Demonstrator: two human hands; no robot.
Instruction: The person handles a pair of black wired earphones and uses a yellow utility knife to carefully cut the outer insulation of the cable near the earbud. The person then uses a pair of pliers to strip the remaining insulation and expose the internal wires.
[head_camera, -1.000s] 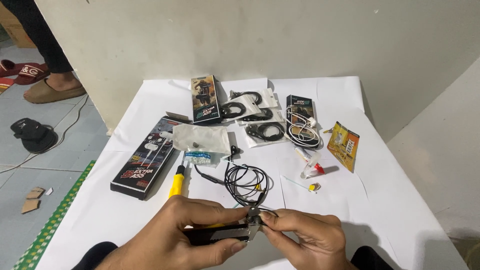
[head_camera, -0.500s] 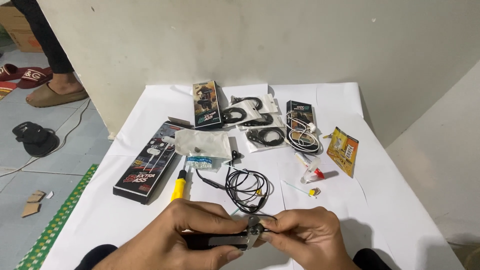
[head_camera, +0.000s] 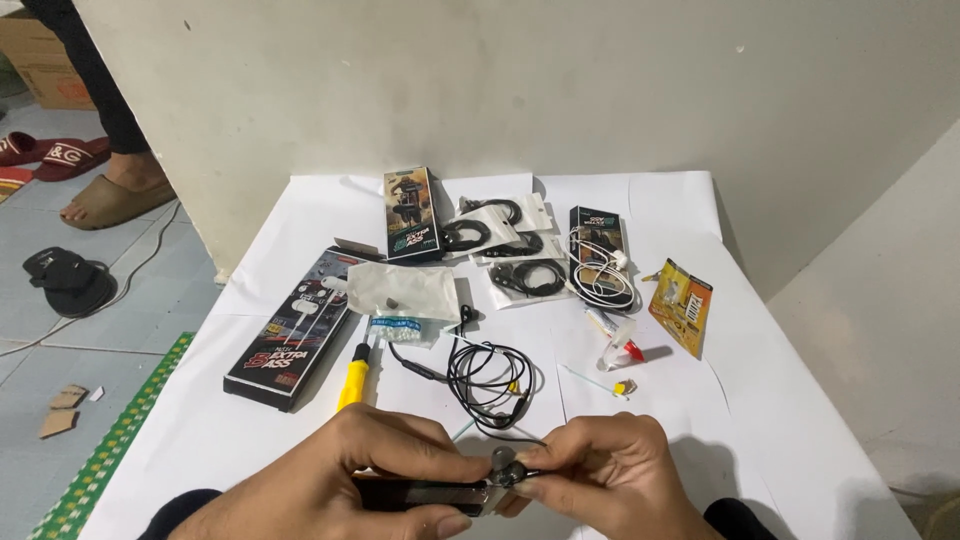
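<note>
1. Left hand (head_camera: 350, 475): fingers closed around a dark, flat tool (head_camera: 425, 493), held level just above the white surface (head_camera: 200, 430).
2. Right hand (head_camera: 610, 475): fingertips pinched on a small dark earbud piece (head_camera: 503, 467) at the tool's tip, touching it.
3. Coiled black earphone cable (head_camera: 485, 375): just beyond both hands.
4. Yellow-handled screwdriver (head_camera: 353, 380): beyond the left hand.
5. Long black box (head_camera: 295, 325): farther beyond, left.

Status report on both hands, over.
Left hand grips dark tool. Right hand pinches small earbud piece at its tip. Black earphone cable coiled just beyond.
</note>
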